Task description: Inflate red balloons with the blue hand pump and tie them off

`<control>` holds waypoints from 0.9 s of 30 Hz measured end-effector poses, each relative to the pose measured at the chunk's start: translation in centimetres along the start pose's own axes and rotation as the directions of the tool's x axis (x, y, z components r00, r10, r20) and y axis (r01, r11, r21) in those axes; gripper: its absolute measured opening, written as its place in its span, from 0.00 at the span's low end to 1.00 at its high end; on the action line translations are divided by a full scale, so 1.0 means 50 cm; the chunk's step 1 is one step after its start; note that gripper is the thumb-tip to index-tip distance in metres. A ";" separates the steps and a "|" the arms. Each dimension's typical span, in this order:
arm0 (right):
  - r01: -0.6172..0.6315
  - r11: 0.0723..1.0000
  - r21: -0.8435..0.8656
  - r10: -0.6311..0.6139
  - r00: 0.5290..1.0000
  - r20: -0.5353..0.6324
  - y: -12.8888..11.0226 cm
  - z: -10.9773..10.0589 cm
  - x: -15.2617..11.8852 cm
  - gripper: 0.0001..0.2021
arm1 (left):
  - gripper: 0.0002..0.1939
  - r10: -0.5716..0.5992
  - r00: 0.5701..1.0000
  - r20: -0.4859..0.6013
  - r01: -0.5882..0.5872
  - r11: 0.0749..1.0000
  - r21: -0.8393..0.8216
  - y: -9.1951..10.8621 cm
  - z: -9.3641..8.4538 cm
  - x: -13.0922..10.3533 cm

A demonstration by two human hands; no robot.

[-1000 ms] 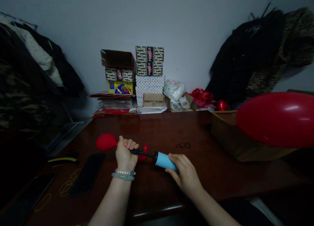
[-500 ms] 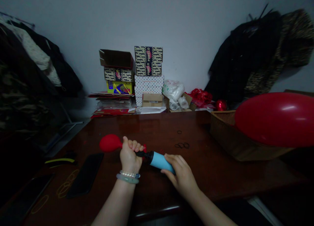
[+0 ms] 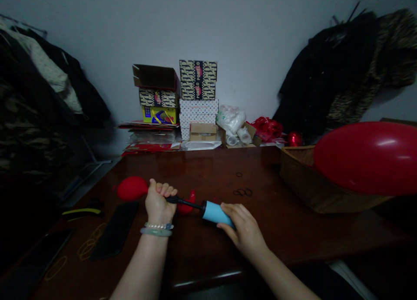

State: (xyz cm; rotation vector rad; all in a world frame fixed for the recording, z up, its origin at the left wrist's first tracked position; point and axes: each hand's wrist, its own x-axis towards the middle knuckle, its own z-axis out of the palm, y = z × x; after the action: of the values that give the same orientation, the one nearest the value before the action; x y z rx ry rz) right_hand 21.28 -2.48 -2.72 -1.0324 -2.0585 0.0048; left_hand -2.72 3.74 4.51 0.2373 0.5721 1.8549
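Note:
My left hand (image 3: 160, 204) is closed around the neck of a small, partly filled red balloon (image 3: 132, 188) and the black nozzle end of a hand pump. The balloon sticks out to the left of my fist. My right hand (image 3: 243, 228) wraps the light blue barrel of the balloon pump (image 3: 217, 214). Between the two hands the pump's black rod shows, drawn out of the barrel. Behind the rod, a limp red balloon (image 3: 186, 208) lies on the dark wooden table (image 3: 208, 169).
A large inflated red balloon (image 3: 368, 159) rests on a brown basket (image 3: 302, 178) at right. Black rings (image 3: 243, 192) lie mid-table. Toward the left are a dark phone-like slab (image 3: 115, 230), yellow rubber bands (image 3: 91, 243) and a yellow-edged tool (image 3: 81, 212). Boxes (image 3: 198, 113) stand at the back.
My left hand has moved left with the red balloon and nozzle, and more of the pump's black rod now shows. My right hand has barely moved.

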 end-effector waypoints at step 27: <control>-0.024 0.998 0.056 0.024 1.000 -0.006 -0.005 0.001 0.011 0.21 | 0.24 0.066 0.995 0.071 -0.069 0.997 0.031 0.007 0.029 -0.018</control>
State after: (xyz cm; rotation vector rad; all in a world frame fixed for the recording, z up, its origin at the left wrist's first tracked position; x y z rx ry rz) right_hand 20.89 -2.28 -2.33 -1.0214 -2.0282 0.0704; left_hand -2.07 3.20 6.01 0.3463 0.5528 1.8955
